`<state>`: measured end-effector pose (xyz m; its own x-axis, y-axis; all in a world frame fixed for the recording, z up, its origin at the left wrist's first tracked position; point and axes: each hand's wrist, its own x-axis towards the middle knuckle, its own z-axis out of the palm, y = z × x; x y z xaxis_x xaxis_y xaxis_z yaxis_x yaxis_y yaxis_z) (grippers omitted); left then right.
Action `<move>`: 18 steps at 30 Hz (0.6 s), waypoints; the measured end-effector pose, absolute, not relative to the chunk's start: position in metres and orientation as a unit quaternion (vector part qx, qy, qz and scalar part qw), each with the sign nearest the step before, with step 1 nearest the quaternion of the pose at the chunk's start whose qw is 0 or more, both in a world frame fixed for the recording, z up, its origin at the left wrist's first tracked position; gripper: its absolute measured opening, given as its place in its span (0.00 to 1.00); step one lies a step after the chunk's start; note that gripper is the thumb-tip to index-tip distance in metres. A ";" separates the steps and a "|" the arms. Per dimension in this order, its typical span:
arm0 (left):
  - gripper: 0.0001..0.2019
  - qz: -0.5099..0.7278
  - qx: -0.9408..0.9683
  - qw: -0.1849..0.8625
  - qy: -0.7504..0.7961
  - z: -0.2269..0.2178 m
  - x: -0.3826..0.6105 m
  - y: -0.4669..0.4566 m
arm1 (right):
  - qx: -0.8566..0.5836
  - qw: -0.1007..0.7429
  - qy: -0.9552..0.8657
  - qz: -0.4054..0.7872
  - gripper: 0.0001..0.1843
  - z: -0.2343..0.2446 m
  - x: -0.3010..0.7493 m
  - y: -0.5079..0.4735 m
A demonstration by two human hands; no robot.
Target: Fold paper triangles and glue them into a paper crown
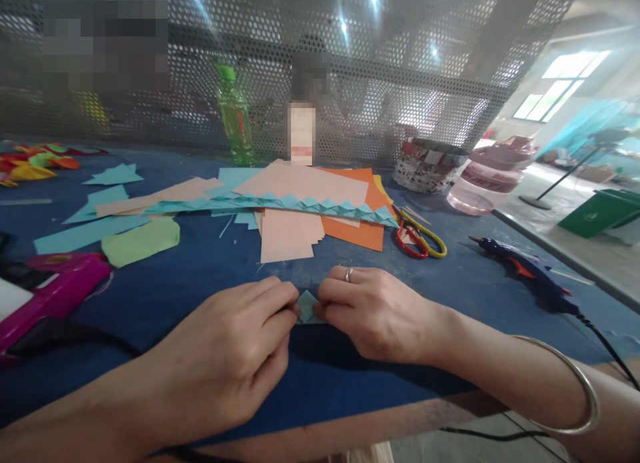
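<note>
Both my hands (300, 323) pinch a small folded teal paper (307, 307); red-and-yellow scissors (417, 239) and a blue glue gun (525, 273) lie to my right on the worktop (210, 249).

No words, brand or numbers can be read here. The green bin (603, 213) at far right has a small round mark on its side, but it is too small to read, and the red label on the green plastic bottle (235, 119) is also unclear.
</note>
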<state>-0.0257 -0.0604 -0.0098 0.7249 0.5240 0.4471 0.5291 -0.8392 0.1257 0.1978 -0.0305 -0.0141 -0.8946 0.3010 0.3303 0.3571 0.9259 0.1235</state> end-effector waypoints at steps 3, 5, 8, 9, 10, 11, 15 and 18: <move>0.11 -0.231 -0.939 0.041 -0.250 -0.009 -0.025 -0.061 | -0.170 0.151 -0.969 -0.092 0.15 -0.014 0.197 -0.031; 0.11 -0.226 -0.944 0.026 -0.238 -0.008 -0.026 -0.062 | -0.169 0.154 -0.970 -0.082 0.16 -0.013 0.197 -0.030; 0.11 -0.202 -0.950 -0.009 -0.237 -0.008 -0.026 -0.062 | -0.167 0.162 -0.970 -0.068 0.16 -0.013 0.198 -0.029; 0.11 -0.198 -0.950 -0.011 -0.241 -0.008 -0.026 -0.062 | -0.168 0.163 -0.970 -0.066 0.16 -0.013 0.198 -0.029; 0.11 -0.197 -0.949 -0.009 -0.244 -0.008 -0.026 -0.063 | -0.169 0.163 -0.970 -0.065 0.16 -0.013 0.198 -0.028; 0.11 -0.199 -0.949 -0.003 -0.246 -0.008 -0.026 -0.063 | -0.171 0.163 -0.970 -0.064 0.15 -0.013 0.198 -0.028; 0.11 -0.214 -0.944 0.029 -0.250 -0.009 -0.024 -0.065 | -0.171 0.164 -0.969 -0.072 0.16 -0.013 0.198 -0.030; 0.11 -0.219 -0.941 0.044 -0.253 -0.008 -0.022 -0.065 | -0.168 0.166 -0.968 -0.088 0.16 -0.012 0.198 -0.030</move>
